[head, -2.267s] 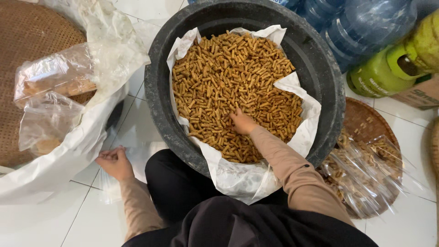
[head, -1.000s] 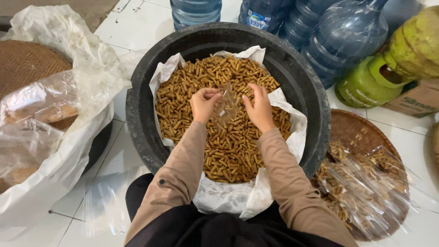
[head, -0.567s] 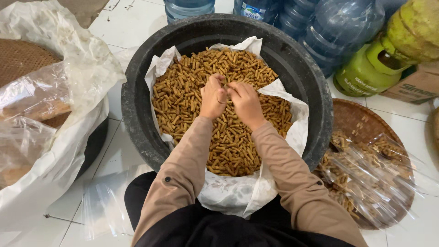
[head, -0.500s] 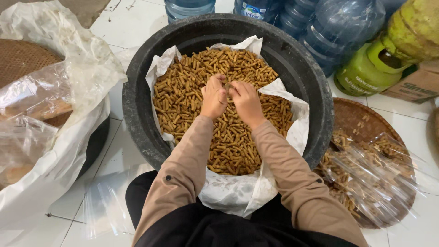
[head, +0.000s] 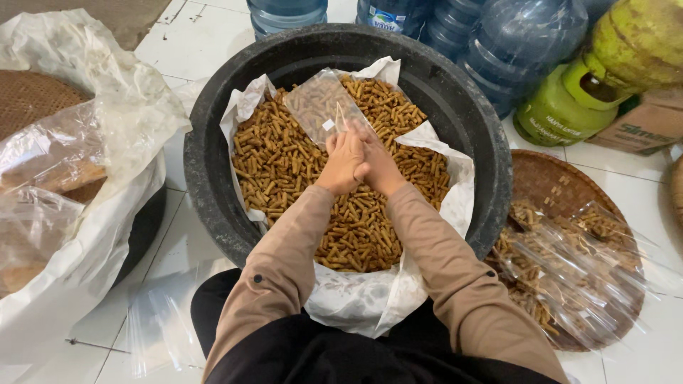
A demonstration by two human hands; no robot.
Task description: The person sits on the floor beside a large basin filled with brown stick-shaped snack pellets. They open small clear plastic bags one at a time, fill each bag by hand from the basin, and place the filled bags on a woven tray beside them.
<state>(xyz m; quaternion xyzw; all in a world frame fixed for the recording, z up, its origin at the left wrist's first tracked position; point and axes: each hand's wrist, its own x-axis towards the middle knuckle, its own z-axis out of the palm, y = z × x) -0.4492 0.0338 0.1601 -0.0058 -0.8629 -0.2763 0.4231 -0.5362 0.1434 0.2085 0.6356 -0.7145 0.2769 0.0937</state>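
The person's left hand and right hand are pressing together, side by side over the middle of the basin, both pinching the near edge of a small clear plastic bag. The bag is standing up and leaning away to the far left from the fingers, looking flat and empty, with the snack sticks showing through it. It is hanging just above the heap of brown snack sticks filling a white plastic liner, which is draped inside a big black basin.

The step in hand appears to be working the bag's mouth open, since both sets of fingertips are meeting on the same edge. The next move probably calls for parting the two layers and keeping one hand on the mouth so the other is free for the sticks.

To the right, a woven tray is carrying filled clear packets. On the near left floor, a sheaf of empty clear bags is lying flat. Far left, a large white sack is covering another woven basket. Blue water jugs and a green gas cylinder are standing at the far right.
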